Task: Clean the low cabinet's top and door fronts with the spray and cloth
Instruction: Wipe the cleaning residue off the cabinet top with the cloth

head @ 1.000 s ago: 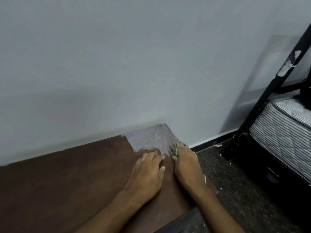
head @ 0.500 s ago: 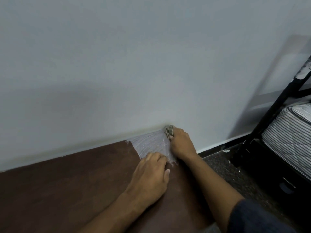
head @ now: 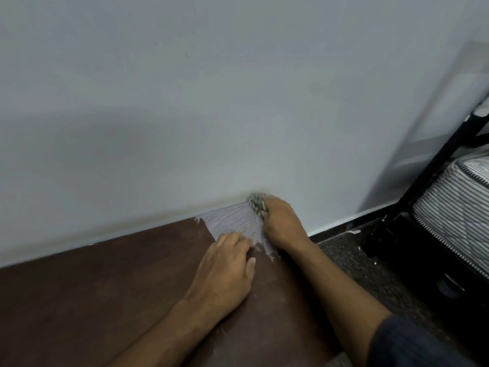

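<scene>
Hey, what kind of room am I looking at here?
Probably a bedroom or a dorm-style room. A striped mattress lies in a black metal bed frame at the right, and a low brown cabinet top stands against a plain painted wall, beside a dark speckled floor.

a bedroom in a home: a striped mattress (head: 455,205) on a black metal bed frame (head: 434,165) at the right, a plain painted wall (head: 211,102), dark speckled floor (head: 370,274), a low brown cabinet (head: 105,300).
</scene>
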